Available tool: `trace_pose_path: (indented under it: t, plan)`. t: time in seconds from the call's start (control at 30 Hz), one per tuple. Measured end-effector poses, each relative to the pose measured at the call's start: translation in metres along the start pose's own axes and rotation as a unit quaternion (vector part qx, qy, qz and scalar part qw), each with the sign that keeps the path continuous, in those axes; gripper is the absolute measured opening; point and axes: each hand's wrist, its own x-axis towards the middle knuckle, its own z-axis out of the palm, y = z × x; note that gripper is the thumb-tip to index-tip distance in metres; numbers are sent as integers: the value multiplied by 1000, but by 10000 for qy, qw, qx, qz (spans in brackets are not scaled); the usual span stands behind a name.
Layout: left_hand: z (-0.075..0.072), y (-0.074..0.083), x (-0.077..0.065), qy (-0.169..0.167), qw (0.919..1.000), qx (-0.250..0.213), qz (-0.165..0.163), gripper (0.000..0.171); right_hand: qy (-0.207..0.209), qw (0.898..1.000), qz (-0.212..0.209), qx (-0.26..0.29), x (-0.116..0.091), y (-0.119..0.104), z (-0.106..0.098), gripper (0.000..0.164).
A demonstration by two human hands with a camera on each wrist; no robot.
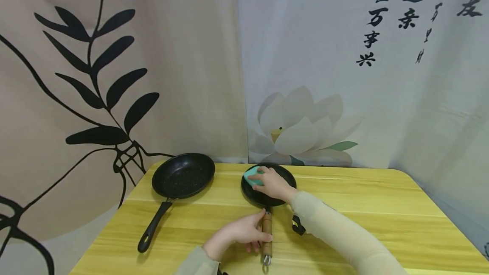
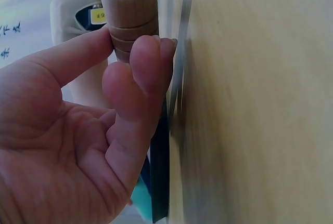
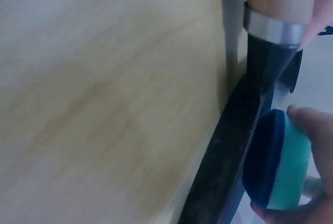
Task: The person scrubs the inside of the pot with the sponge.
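A small black frying pan (image 1: 287, 176) with a wooden handle (image 1: 267, 249) lies toward the back of the table. My left hand (image 1: 242, 229) grips that handle, thumb on one side and fingers on the other, as the left wrist view shows along the wood (image 2: 130, 8). Inside the pan, my right hand (image 1: 273, 185) holds a sponge (image 1: 251, 173) between thumb and fingers. The sponge has a teal side and a dark blue side (image 3: 263, 156); the dark side faces the pan's inner surface. Part of the pan is hidden under the right hand and wrist.
To the left stands a larger black frying pan (image 1: 183, 176), its black handle pointing toward the near left. The wooden table (image 1: 366, 207) ends at a printed curtain (image 1: 198, 63) behind. A dark wrist strap (image 1: 298, 225) sits by the right sleeve.
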Motion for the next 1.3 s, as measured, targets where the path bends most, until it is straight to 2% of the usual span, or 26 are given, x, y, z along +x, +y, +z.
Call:
trace_pose_path:
  t: [0.23, 0.53, 0.73, 1.3]
  plan:
    - [0, -1, 0, -25, 10000, -19, 9, 85, 59, 9997, 243, -33, 4, 8, 5, 38]
    - [1, 1, -1, 41, 10000, -51, 10, 85, 36, 9991, 354, -223, 7, 12, 2, 38]
    - [1, 1, -1, 49, 10000, -61, 25, 85, 26, 9981, 601, -118, 6, 18, 2, 39]
    - [0, 4, -2, -55, 9997, -184, -115, 84, 5, 9973, 725, 90, -1, 41, -13, 37]
